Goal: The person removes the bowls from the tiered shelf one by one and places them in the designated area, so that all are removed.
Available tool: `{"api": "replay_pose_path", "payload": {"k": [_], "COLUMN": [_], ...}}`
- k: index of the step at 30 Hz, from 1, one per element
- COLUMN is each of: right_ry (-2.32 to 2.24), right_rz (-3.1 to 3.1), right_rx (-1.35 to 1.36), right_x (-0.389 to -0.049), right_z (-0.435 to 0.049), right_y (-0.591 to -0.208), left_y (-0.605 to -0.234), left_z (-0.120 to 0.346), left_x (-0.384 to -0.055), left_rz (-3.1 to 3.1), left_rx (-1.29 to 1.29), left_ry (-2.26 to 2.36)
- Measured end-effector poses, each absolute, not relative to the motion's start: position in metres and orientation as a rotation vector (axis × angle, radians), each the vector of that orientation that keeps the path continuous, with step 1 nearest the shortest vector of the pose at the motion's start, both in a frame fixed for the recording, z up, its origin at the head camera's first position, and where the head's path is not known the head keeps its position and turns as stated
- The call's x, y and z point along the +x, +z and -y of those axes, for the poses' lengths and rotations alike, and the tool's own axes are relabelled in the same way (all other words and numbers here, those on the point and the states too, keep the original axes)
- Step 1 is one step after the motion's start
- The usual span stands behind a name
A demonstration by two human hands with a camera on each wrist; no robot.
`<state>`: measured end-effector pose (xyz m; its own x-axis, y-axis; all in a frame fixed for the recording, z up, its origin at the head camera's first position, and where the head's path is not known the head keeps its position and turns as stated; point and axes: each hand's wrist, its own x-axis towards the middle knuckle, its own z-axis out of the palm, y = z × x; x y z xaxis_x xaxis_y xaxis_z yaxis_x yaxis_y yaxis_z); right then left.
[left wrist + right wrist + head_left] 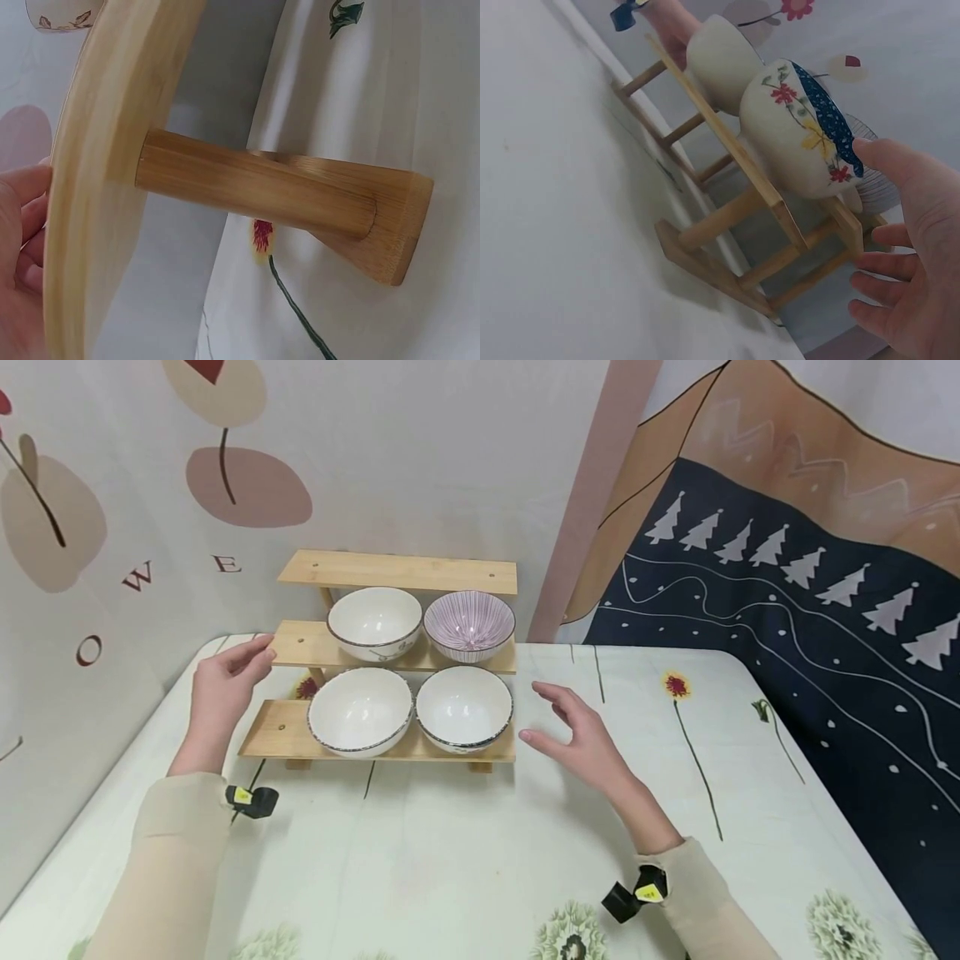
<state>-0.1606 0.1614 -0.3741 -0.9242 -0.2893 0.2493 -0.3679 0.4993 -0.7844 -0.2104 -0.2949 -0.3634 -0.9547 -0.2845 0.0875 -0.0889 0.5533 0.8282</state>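
Bowl rack, a hand at each side

The floral bowl (465, 706) is sat on the lowest tier of a wooden rack (270, 739), right side. Probably the rack's being steadied while that bowl's lined up — its rim would need to be gripped next. It's glossy white inside, flowered and navy-banded outside. The middle shelf (298, 650) is touched at its left end by the left hand (225, 689); whether it's pinched can't be told. The right hand (585, 743) is held near the bowl, fingers (889, 265) spread, nothing gripped — rack and all parked on a flower-print tabletop (442, 843).
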Motion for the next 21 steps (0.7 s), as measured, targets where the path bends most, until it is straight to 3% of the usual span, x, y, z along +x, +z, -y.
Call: {"api": "replay_pose_path", "payload": {"k": [21], "right_ry": [1.573], "right_rz": [2.545], "right_rx": [0.688], "right_x": [-0.156], "right_z": [-0.135], "right_y": [-0.373], "left_y": [-0.365], "left_z": [0.294], "left_x": [-0.21], "left_rz": [2.545], "left_rx": [0.29], "left_ry": [-1.411]}}
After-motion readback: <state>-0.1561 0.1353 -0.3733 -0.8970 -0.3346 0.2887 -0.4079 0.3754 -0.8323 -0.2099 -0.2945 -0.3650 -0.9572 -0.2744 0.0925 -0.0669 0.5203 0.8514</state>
